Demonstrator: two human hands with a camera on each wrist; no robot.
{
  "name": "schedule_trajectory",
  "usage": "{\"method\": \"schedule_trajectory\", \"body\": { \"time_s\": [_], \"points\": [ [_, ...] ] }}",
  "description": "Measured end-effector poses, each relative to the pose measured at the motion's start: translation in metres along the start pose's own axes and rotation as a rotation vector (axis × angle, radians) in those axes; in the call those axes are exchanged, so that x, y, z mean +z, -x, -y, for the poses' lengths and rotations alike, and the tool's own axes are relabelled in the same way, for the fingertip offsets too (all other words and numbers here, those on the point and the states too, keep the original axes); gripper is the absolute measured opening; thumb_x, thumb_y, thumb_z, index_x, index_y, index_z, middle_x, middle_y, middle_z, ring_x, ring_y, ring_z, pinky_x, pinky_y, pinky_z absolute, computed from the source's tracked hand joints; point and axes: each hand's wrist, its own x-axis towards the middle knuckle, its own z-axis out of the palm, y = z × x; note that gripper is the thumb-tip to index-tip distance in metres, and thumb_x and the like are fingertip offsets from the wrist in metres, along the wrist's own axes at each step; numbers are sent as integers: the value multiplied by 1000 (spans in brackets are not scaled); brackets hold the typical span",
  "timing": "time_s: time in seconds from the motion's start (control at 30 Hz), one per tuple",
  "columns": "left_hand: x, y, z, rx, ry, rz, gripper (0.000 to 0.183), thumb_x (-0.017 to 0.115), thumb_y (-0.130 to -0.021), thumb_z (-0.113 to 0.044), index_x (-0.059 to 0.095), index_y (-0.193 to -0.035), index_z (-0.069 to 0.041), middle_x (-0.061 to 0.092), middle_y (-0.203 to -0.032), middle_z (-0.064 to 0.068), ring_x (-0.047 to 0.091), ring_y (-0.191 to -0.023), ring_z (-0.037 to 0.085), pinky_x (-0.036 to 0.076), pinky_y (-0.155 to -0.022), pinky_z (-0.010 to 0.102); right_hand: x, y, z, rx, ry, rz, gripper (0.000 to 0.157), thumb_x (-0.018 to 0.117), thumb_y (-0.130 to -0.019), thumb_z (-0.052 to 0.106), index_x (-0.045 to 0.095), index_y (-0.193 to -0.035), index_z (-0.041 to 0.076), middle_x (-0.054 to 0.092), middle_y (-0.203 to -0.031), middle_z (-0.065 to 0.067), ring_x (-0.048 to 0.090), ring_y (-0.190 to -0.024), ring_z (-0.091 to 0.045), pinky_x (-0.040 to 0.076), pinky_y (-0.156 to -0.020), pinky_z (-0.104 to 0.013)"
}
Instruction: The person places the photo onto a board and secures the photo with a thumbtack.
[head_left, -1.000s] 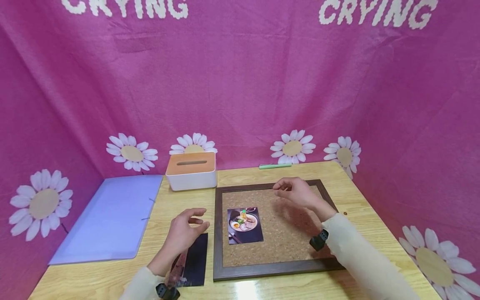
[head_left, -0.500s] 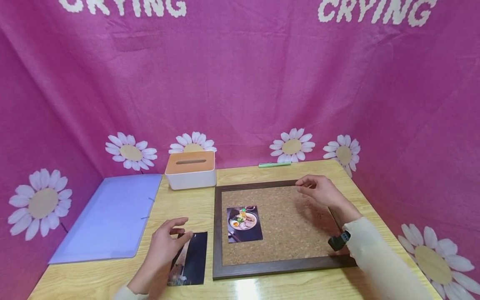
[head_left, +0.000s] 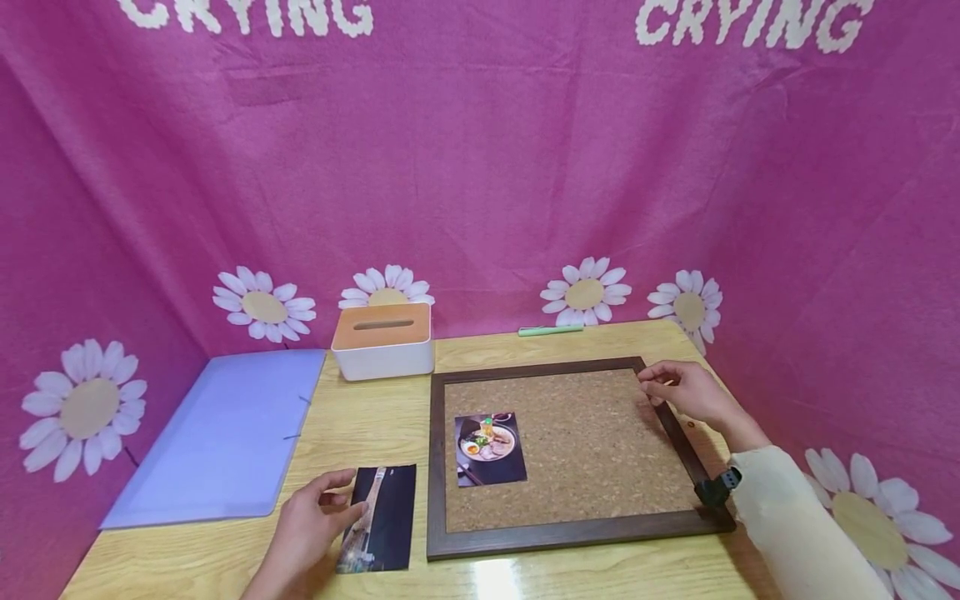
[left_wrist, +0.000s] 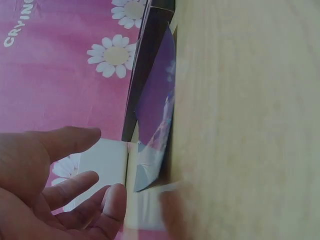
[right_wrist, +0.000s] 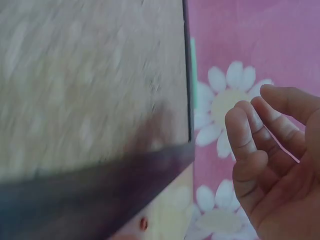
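Observation:
My left hand (head_left: pixel 309 518) is beside a dark photo of a lit tower (head_left: pixel 378 521) on the table, its thumb overlapping the photo's left side in the head view. In the left wrist view that photo (left_wrist: pixel 157 112) looks curved and glossy, and the fingers are spread loosely with nothing between them. My right hand (head_left: pixel 693 392) hovers over the right edge of a framed cork board (head_left: pixel 581 433); the right wrist view shows its fingers loosely bent and holding nothing. On the board's left part lies a photo of a ramen bowl (head_left: pixel 491 475), with a green pin (head_left: pixel 487 422) near its top.
A white tissue box (head_left: pixel 386 362) with a brown lid stands behind the board. A translucent blue folder (head_left: pixel 225 433) lies at the left, and a green pen (head_left: pixel 551 331) at the back edge. A small reddish-brown spot (head_left: pixel 691 425) shows right of the board. Pink daisy curtains (head_left: pixel 480 167) enclose the table.
My right hand has moved rightward across the cork board to its right edge. My left hand has drawn back left and toward me, uncovering more of the tower photo.

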Motion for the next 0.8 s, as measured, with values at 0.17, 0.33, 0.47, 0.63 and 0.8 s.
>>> {"method": "schedule_trajectory", "body": {
  "time_s": [0.17, 0.33, 0.47, 0.63, 0.8],
  "points": [
    [4, 1, 4, -44, -27, 35, 55, 87, -75, -17, 67, -125, -5, 71, -108, 9, 64, -92, 18, 54, -77, 33, -7, 7, -18, 44, -43, 25, 31, 61, -100, 21, 64, -121, -1, 69, -99, -20, 64, -77, -24, 51, -51, -38],
    [8, 0, 6, -29, -70, 64, 56, 87, -74, -14, 67, -126, -6, 67, -109, 9, 59, -88, 16, 53, -80, 35, -8, 10, -35, 67, -65, 12, 32, 61, -100, 22, 64, -119, -4, 68, -103, -22, 68, -77, -24, 56, -61, -36],
    [10, 1, 6, -14, -110, 57, 55, 87, -74, -14, 67, -126, -6, 63, -112, 12, 59, -89, 18, 53, -80, 36, -9, 13, -46, 81, -57, 17, 34, 62, -99, 23, 64, -120, -4, 71, -99, -20, 70, -77, -23, 56, -64, -35],
    [11, 3, 6, 31, -151, 31, 56, 88, -72, -11, 68, -124, -5, 63, -115, 15, 61, -90, 20, 54, -79, 37, -14, 15, -56, 81, -27, 20, 33, 61, -100, 23, 64, -118, -4, 71, -94, -16, 68, -76, -21, 54, -63, -33],
    [11, 3, 5, 62, -223, 61, 65, 91, -67, -10, 67, -127, -4, 60, -118, 13, 56, -87, 19, 48, -75, 35, -15, 15, -65, 86, -15, 23, 30, 60, -100, 19, 66, -117, -5, 72, -91, -13, 66, -75, -17, 53, -61, -31]
  ]
}}
